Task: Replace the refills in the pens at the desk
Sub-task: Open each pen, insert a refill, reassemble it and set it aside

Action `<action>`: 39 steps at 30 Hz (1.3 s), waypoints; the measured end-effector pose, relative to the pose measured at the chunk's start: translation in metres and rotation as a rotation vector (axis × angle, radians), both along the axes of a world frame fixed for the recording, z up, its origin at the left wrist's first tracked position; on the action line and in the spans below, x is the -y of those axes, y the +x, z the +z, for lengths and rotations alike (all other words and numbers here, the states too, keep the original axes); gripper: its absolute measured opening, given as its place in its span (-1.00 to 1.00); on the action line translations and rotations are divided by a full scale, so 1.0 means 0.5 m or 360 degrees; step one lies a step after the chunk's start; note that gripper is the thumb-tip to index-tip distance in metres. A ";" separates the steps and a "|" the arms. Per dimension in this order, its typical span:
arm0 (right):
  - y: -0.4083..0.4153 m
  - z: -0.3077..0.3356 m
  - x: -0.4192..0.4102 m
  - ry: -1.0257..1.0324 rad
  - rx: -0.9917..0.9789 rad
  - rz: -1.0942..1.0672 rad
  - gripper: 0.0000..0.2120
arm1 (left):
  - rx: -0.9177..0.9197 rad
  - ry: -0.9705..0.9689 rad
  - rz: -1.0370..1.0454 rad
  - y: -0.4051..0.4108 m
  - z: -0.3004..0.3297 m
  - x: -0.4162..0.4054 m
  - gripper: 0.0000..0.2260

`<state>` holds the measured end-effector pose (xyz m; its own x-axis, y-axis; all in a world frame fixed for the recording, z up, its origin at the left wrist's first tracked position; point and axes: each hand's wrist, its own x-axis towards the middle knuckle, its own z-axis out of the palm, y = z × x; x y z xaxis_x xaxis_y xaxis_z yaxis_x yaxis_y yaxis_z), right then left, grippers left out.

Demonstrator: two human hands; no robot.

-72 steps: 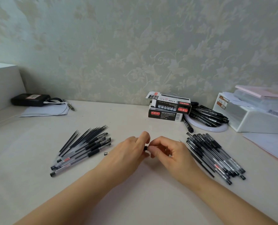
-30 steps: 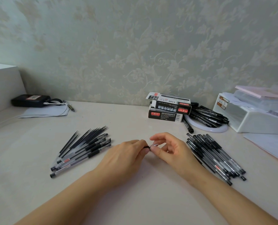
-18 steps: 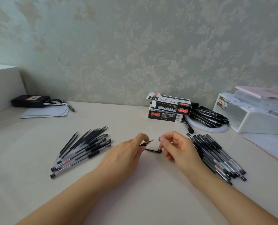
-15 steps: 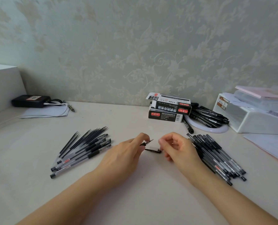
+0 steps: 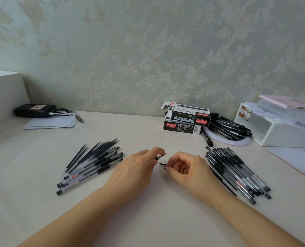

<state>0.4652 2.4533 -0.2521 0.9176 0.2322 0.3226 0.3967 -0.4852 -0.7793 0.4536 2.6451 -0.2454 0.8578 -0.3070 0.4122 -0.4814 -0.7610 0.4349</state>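
My left hand (image 5: 135, 172) grips a pen (image 5: 159, 156) at its front end, its bare tip pointing right; most of the pen is hidden under the hand. My right hand (image 5: 188, 171) has curled fingers and pinches a small dark pen cap (image 5: 162, 164) just below that tip, a short gap apart from it. A pile of black gel pens (image 5: 237, 173) lies right of my right hand. Another pile of pens and loose black refills (image 5: 93, 161) lies to the left of my left hand.
Two stacked pen boxes (image 5: 185, 120) stand at the back, with more black pens (image 5: 228, 126) on a white round base. A white organizer (image 5: 281, 129) and papers sit at the right. A black device (image 5: 33, 110) with cable lies back left, beside a white box (image 5: 3, 93).
The hands have drawn apart and the cap came off the pen. My right hand has since shifted down-left with the cap, close under the bare tip.
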 end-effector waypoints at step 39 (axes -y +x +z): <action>0.021 0.016 0.020 0.1214 -0.0400 -0.0292 -0.80 | 0.0056 0.0019 0.0276 0.002 0.014 -0.011 -0.87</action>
